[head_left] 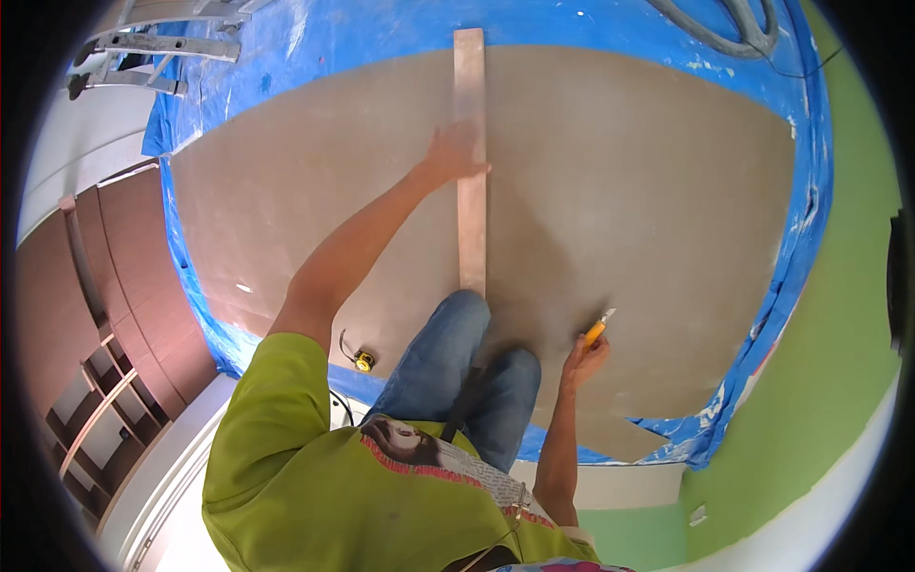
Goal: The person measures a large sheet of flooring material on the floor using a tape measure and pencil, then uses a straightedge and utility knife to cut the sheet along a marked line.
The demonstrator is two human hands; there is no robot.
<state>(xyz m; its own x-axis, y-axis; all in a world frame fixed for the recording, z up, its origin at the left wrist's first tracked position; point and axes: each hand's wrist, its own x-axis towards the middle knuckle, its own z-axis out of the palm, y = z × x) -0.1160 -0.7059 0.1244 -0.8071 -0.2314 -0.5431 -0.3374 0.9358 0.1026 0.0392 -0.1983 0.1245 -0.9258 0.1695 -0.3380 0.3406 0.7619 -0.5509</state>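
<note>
A large brown sheet [658, 191] lies flat beneath me. Across its middle runs a long, narrow wooden plank [472, 229], reaching from the sheet's far edge back to my left knee, which hides its near end. My left hand [452, 154] grips the plank's upper half, thumb at its right edge; the fingertips are somewhat blurred. To the right of my knees, my right hand [584, 362] is closed round a yellow utility knife [595, 332]. Its blade is out and points away from me, apart from the plank.
Blue plastic sheeting [381, 38] surrounds the brown sheet. A yellow tape measure [362, 360] lies left of my knees. A folding ladder [172, 48] is at the far left, a grey hose [724, 38] at the far right. Brown cabinets [143, 276] and a green wall [810, 429] border the area.
</note>
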